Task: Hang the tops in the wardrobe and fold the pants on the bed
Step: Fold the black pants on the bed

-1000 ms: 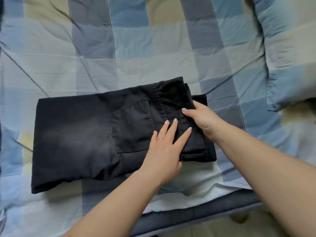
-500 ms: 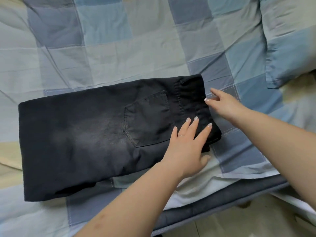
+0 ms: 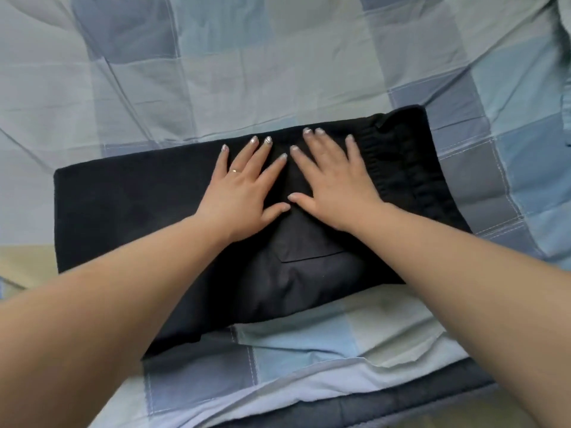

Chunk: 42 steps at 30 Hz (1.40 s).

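Observation:
Black pants (image 3: 123, 217) lie folded lengthwise across the checked bed cover, waistband at the right end and back pocket facing up. My left hand (image 3: 244, 193) rests flat on the pants near the middle, fingers spread, a ring on one finger. My right hand (image 3: 333, 186) lies flat just beside it, over the upper part of the pocket, fingers spread toward the far edge of the pants. Neither hand grips the cloth. My forearms hide the pants' near edge in places.
The blue, grey and pale-green checked bed cover (image 3: 247, 72) spreads all around the pants. A pillow in the same check (image 3: 567, 50) shows at the right edge. The dark mattress edge (image 3: 370, 406) runs along the bottom.
Both hands have moved from the waistband end to the middle of the pants and now lie flat side by side. The view has shifted closer and over the pants.

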Tool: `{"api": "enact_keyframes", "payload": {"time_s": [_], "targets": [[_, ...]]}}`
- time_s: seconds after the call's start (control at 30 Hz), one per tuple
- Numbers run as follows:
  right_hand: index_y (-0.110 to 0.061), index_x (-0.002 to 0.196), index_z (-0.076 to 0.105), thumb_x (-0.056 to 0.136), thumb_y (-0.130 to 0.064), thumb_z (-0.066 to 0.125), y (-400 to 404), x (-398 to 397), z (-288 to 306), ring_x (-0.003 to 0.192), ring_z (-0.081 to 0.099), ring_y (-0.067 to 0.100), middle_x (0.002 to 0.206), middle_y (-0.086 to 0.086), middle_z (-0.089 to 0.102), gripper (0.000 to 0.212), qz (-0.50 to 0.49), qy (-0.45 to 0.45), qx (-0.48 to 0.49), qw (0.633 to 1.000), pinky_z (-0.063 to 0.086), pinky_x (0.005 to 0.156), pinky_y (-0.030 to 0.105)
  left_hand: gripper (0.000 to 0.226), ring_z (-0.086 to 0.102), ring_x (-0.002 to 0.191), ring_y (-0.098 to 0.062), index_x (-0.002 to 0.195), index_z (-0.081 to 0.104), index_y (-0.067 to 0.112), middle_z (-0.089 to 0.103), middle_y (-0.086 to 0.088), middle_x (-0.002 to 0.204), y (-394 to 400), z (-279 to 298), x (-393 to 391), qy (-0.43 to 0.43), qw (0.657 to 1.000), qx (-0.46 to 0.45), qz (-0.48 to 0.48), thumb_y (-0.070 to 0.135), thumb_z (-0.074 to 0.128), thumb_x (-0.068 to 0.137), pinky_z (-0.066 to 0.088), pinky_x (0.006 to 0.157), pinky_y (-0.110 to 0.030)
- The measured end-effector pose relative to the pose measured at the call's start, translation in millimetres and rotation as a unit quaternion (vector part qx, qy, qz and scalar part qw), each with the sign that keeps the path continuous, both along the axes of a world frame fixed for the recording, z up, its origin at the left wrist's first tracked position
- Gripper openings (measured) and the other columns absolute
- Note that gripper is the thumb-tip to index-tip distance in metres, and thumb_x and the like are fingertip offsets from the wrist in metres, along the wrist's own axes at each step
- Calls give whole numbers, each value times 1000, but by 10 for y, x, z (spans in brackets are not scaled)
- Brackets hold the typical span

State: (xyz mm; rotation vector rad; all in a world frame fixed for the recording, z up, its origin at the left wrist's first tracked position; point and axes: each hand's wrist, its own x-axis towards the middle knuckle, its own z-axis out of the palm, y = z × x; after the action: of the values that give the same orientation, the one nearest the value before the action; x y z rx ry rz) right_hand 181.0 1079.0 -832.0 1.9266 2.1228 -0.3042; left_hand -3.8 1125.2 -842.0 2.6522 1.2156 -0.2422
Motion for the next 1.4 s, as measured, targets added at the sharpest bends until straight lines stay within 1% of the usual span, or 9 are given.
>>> {"api": "enact_keyframes", "payload": {"time_s": [0.13,0.33,0.4,0.57,0.8,1.0,1.2,1.33,1.4], "targets": [[-14,152,-1,85,-74,15,18,418,-106,148,-4,22,161,8,-3,91,-62,-64,-31,996,2,119,43,83,-1,148,-26,152,11,25,4,-11,160,98,-153,-438,44,983,-22,179,73,25,86,-4,118,-46],[-5,151,4,89,-67,26,16,265,1,147,-2,27,160,13,1,90,-155,-71,-35,985,4,118,48,83,-2,147,-30,153,9,15,3,-16,160,86,82,-1132,110,946,-52,300,66,26,90,1,118,-52],[-6,151,5,91,-61,35,37,-122,55,147,-3,29,160,12,0,87,-192,-8,-18,981,3,116,53,77,2,147,-34,152,11,10,4,-18,159,-165,153,-961,76,963,-49,255,54,35,93,6,115,-57],[-14,152,5,100,-38,32,-428,-1187,-34,147,-9,20,160,6,-8,63,-107,128,-23,986,-1,118,52,62,24,143,-33,143,36,1,30,-18,153,-976,75,-511,-3,990,-65,127,35,33,90,22,112,-57],[-13,148,27,88,-56,33,-661,-671,-320,145,18,27,158,13,19,74,67,44,14,997,14,114,53,70,19,145,-30,146,34,12,26,-13,155,-967,-138,-1196,15,998,-28,58,55,34,91,8,116,-49],[-9,148,26,89,-62,28,-720,113,-293,145,18,31,158,16,15,80,-1,-31,4,1000,14,113,57,79,7,146,-33,150,23,16,11,-16,159,-871,-210,-1903,70,977,-26,199,65,26,88,4,112,-61],[-9,150,19,88,-66,19,-634,64,-340,146,12,30,159,15,11,84,-7,-30,-67,997,14,114,58,83,3,146,-37,150,16,13,7,-20,158,-819,-338,-1899,93,976,-70,185,68,20,87,6,106,-71],[-8,150,21,92,-56,31,-558,-91,-172,147,9,28,159,13,10,76,-60,-5,-60,996,13,115,55,78,8,147,-29,148,28,19,14,-11,159,-779,-224,-1947,-16,969,-86,232,64,33,84,4,111,-60],[-8,149,25,96,-35,45,-495,-301,-28,147,10,23,159,10,13,63,-180,122,-30,976,11,118,44,65,23,143,-26,139,44,14,31,-11,153,-741,-100,-2039,-143,941,-87,294,49,51,85,11,115,-48]]}}
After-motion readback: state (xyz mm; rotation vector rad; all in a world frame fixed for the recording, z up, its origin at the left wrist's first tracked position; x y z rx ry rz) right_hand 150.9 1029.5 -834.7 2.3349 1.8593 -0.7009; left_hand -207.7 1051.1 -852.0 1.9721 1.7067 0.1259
